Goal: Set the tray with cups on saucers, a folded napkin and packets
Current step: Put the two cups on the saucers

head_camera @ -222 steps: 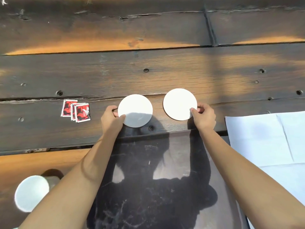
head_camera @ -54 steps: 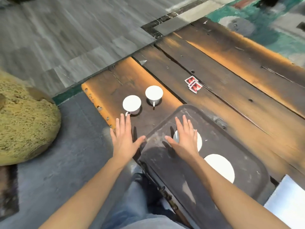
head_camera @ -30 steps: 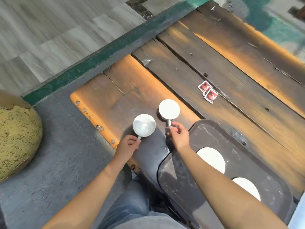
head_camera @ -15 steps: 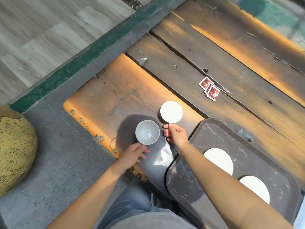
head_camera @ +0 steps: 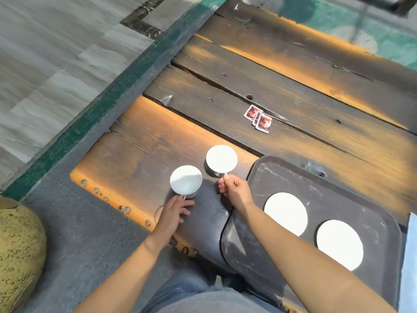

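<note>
- Weathered wooden planks [head_camera: 293,91] form the work surface, sunlit orange in streaks, with grey stone flooring [head_camera: 56,53] and a green strip beyond its far-left edge.
- Just right of the right hand's fingers lies a dark tray [head_camera: 282,172]; it holds two white saucers, the nearer-left saucer [head_camera: 285,213] close beside the right forearm and the second saucer [head_camera: 339,245] further right, with a gap between them.
- Neither saucer carries a cup.
- The left hand [head_camera: 173,213] pinches the handle of the left cup [head_camera: 186,180] between thumb and forefinger, the other fingers loosely spread; the cup sits just ahead of the fingertips.
- The right hand [head_camera: 235,189] is curled closed on the handle of the right cup [head_camera: 221,158], which sits directly beyond its knuckles.
- Both cups are off the tray, over the planks to its left; whether either is lifted clear of the wood cannot be told.
- Glare washes out the cup interiors, so their contents cannot be read.
- Three red packets [head_camera: 258,119] lie overlapping on the planks, well beyond the right fingers.
- A pale sheet edge [head_camera: 409,256] shows just past the tray's right side.
- A mottled yellow rounded object [head_camera: 18,249] sits on the floor, well to the left of the left hand.
</note>
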